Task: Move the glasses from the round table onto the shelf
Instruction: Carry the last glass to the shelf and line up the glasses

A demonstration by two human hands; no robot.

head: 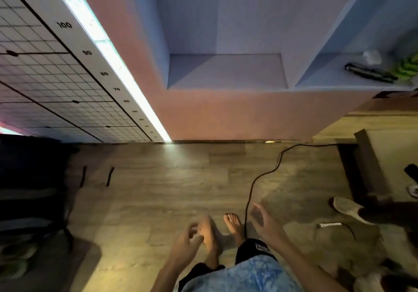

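Observation:
My left hand (187,244) hangs low over the wooden floor with its fingers loosely curled and apart, holding nothing. My right hand (264,221) is spread open beside it, also holding nothing. Two shelf niches are set into the wall ahead: a bare middle shelf (226,72) and a right shelf (328,76). On the right shelf lies a dark, long folded object (368,73) that looks like glasses; the blur hides its details. No round table is in view.
A clear rounded item (372,56) and a green thing (407,65) also sit on the right shelf. A black cable (260,176) runs across the floor by my bare feet. A shoe (348,208) lies at the right, a dark chair (34,190) at the left.

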